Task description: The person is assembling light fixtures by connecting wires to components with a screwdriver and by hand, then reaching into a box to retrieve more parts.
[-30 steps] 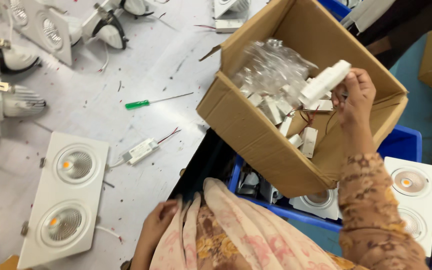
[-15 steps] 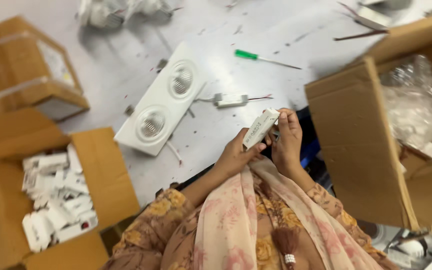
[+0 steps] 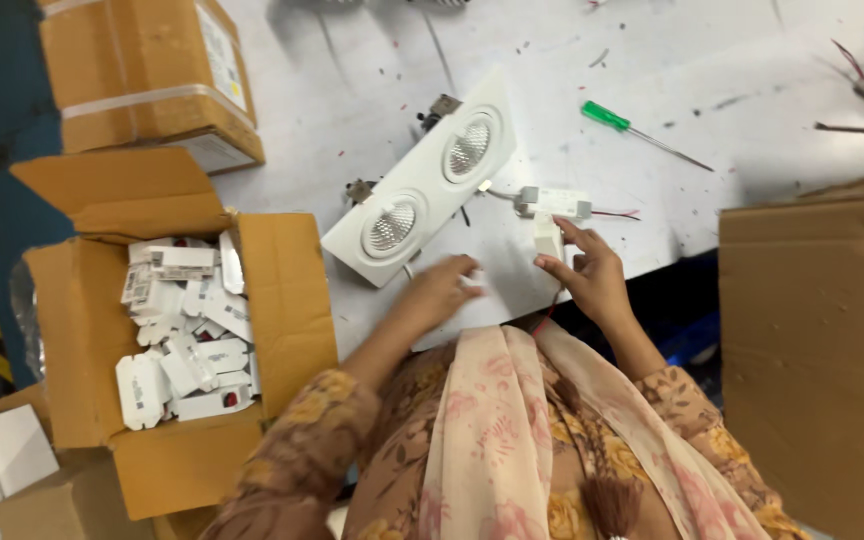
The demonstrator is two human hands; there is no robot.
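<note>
— White plastic is seen at the right hand [image 3: 592, 280]: what is held there?

— A small white box [image 3: 548, 237] is pinched between the thumb and the fingers [image 3: 564, 228] of that hand, at the near edge of the grey counter [image 3: 732, 70]. A thin red wire [image 3: 550, 310] is seen hanging below it.

— And the left hand [image 3: 442, 290]?

— It is laid low on the counter, just beside the right hand, with the fingers curled narrow over something small and white; what exactly is gripped cannot be told.

— What is found just beyond the hands?

— A white double spotlight [image 3: 422, 185] is laid slantwise on the counter, with two round lamps set in it. Just to its right, a second small white box with wires [image 3: 555, 202] is placed, nearly touching the held one. Farther back, a green-handled screwdriver [image 3: 642, 132] is laid well apart.

— Are boxes seen around?

— An open cardboard box [image 3: 282, 280] is set at the left, below the counter edge, and it is filled with many small white parts [image 3: 187, 330]. A taped, closed carton [image 3: 142, 75] is stood behind it. A large cardboard box [image 3: 812, 350] is placed at the right, beside the right arm.
</note>
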